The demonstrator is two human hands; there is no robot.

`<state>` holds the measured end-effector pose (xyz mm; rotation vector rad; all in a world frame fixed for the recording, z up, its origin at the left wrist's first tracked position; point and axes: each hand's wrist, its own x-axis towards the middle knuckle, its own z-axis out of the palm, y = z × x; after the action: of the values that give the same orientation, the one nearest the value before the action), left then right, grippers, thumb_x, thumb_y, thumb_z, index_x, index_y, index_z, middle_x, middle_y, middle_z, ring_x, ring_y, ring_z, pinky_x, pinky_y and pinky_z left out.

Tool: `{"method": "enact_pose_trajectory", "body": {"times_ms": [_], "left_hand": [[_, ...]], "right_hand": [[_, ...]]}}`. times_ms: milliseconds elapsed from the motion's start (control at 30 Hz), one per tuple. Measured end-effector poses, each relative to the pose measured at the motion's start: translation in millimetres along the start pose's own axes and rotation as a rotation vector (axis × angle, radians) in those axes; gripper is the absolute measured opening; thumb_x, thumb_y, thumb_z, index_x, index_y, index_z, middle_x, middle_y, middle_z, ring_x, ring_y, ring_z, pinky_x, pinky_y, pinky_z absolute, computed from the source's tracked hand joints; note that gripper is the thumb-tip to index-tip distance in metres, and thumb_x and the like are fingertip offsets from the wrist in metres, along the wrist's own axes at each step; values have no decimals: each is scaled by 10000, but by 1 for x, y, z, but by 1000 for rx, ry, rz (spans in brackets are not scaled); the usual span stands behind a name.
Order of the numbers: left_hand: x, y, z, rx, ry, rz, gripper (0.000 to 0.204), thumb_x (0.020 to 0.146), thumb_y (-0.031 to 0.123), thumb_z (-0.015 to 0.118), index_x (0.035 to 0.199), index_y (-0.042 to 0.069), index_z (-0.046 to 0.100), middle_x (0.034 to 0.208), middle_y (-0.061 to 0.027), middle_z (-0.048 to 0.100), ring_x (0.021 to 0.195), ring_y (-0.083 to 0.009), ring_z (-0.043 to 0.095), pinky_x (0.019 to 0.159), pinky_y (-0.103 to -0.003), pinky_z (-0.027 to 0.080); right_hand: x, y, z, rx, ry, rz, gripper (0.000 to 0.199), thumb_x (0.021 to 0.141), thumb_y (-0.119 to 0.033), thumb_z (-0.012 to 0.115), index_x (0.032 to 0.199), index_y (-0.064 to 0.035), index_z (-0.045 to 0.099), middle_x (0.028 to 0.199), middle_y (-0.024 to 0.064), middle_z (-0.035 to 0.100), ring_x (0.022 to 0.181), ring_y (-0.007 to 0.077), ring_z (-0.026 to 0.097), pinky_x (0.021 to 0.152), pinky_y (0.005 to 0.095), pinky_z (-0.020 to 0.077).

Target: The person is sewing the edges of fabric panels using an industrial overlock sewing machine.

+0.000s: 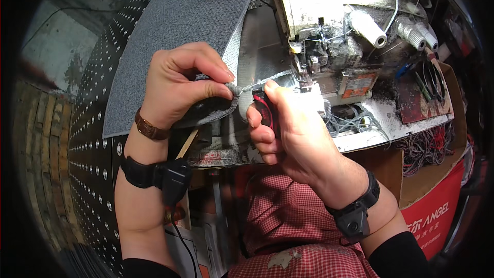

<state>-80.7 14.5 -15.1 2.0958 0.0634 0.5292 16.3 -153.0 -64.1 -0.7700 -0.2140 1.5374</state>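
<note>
One grey mat (175, 36) with a stitched edge is the thing in hand, and its rounded corner sits pinched between the thumb and forefinger of the left hand (180, 85), which is closed firmly on the bound edge. From that pinch a short tail of grey thread chain (267, 80) runs across to the needle area of the sewing machine (329, 36), just beyond the right hand's fingertips. The right hand (288, 128) is curled shut around a small red and black tool (265, 110), held right beside the chain; it looks like a thread snip, though its blades are hidden.

Judging from how things lie, the edging along the visible curve of the mat appears finished, and what seems left is parting the chain from the machine. How much of the mat's far edge is bound cannot be told, since it runs up out of view beyond the left hand. The needle and presser foot are lost in glare and lint. Below the right hand, the red checked cloth (288, 216) on the person's lap covers whatever lies under the table edge (370, 134)
</note>
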Motion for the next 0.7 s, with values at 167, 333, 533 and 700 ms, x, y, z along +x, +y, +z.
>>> {"method": "enact_pose_trajectory", "body": {"times_ms": [167,333,533,700], "left_hand": [[-1,-3,-7,-27,-10,17,175,576,-72,754,709,5,672,758,-75,636,730,-145,612,677,-249,487],[0,-1,-4,-46,-11,-9,182,569,-75,756,708,7,673,766,-75,638,739,-147,612,681,-249,485],[-2,-1,-7,-39,-14,8,187,569,-77,755,713,10,673,774,-78,639,751,-152,614,690,-258,489],[-1,0,-8,-153,23,33,173,584,-62,751,713,7,659,791,-81,630,767,-165,614,720,-272,496]], "right_hand": [[-5,2,2,-178,8,-102,444,927,-481,367,751,-104,521,553,-48,395,455,59,302,425,202,233],[-6,0,5,-256,13,-157,456,925,-486,363,754,-101,536,553,-51,404,462,53,316,425,200,229],[-5,0,7,-306,22,-176,485,922,-510,350,761,-95,542,560,-47,407,477,54,321,450,196,245],[5,16,19,-374,166,-1052,136,912,-97,490,1004,-3,456,729,41,525,619,104,489,566,269,407]]}}
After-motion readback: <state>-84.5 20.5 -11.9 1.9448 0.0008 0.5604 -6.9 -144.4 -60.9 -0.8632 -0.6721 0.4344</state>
